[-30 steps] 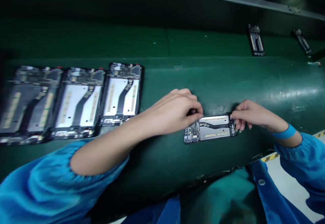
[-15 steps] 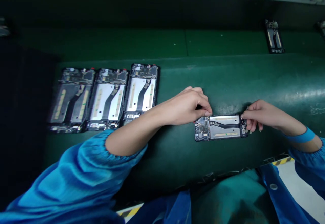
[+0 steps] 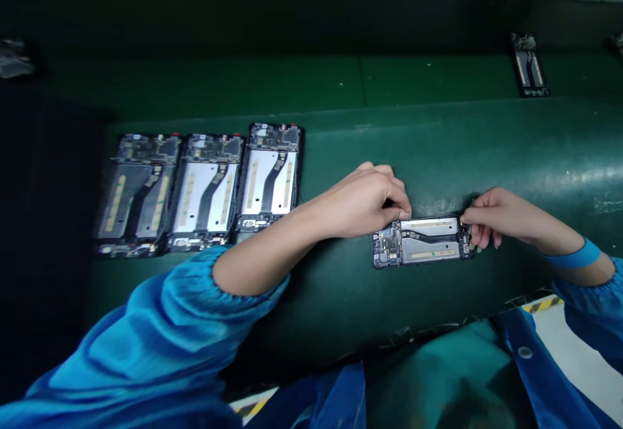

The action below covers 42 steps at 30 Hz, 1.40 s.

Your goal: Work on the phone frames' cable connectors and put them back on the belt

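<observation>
Open phone point(image 3: 431, 239) lies crosswise on green bench point(image 3: 438, 156), right of centre. Left hand point(image 3: 367, 198) pinches at its far edge, can't tell on what; right hand point(image 3: 503, 215) pinches its right end. Likely far-edge detail work; next move calls for steady hold.

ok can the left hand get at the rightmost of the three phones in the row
Probably yes: the row's rightmost phone looks close enough, and its top part is uncovered; the left forearm hides only a lower corner. But the left hand is at the sideways phone.
</observation>
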Each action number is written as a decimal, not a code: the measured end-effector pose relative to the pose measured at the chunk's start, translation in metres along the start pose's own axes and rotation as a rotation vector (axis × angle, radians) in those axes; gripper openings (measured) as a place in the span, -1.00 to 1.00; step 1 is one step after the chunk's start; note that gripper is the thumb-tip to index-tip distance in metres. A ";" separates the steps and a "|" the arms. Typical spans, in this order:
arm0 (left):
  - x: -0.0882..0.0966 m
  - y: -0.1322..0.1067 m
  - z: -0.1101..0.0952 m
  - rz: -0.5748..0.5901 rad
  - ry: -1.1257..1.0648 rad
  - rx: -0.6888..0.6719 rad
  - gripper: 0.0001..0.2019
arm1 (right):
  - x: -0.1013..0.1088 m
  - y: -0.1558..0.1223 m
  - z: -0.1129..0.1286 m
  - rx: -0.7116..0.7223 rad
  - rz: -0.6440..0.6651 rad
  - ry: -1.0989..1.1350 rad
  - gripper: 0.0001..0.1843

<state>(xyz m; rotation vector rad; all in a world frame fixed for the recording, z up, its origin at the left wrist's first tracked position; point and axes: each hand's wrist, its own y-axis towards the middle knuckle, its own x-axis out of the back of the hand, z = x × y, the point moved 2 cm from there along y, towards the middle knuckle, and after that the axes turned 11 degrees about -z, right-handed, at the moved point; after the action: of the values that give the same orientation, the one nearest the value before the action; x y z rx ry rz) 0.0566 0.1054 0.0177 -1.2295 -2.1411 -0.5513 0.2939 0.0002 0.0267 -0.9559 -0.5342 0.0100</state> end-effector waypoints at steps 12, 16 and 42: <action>-0.030 0.057 -0.033 0.092 0.060 -0.029 -0.77 | -0.003 -0.001 0.006 0.022 -0.027 -0.009 -0.66; -0.037 0.069 -0.038 0.091 0.079 -0.034 -0.77 | -0.005 0.000 0.005 0.030 -0.026 -0.005 -0.67; -0.012 0.049 -0.012 0.189 -0.042 -0.066 -0.83 | -0.007 0.001 0.001 0.056 -0.021 0.022 -0.67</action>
<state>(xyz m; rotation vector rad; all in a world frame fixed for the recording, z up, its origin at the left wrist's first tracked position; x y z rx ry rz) 0.1077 0.1147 0.0215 -1.4732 -2.0266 -0.5218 0.2878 0.0005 0.0235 -0.8947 -0.5210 -0.0047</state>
